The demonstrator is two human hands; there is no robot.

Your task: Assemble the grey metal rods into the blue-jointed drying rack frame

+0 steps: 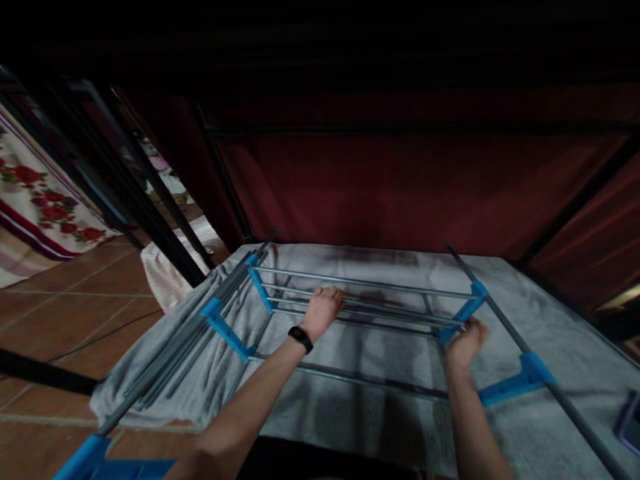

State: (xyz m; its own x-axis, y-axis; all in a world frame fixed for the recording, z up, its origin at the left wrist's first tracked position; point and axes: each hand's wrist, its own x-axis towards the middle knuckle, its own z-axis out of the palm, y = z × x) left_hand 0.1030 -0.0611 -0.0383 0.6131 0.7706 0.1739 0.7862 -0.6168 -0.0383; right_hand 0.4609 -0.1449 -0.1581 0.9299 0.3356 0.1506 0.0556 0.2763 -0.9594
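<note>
A rack frame of grey metal tubes with blue plastic brackets lies across a grey blanket in front of me. My left hand (325, 309), with a dark band on its wrist, is closed over a crosswise metal tube (390, 311) near the frame's middle. At that tube's right end, my right hand (467, 340) has its fingers curled round, close against the blue bracket (463, 319); its fingertips are partly hidden. The matching left bracket (260, 285) sits at the other end of the crosswise tubes. Another crosswise tube (350, 377) runs nearer to me.
Several loose metal tubes (193, 357) lie in a bundle on the left of the grey blanket (320, 420). A phone-like object (629, 423) rests at the right edge. Dark posts (165, 193) stand at left, and a red curtain (400, 193) hangs behind.
</note>
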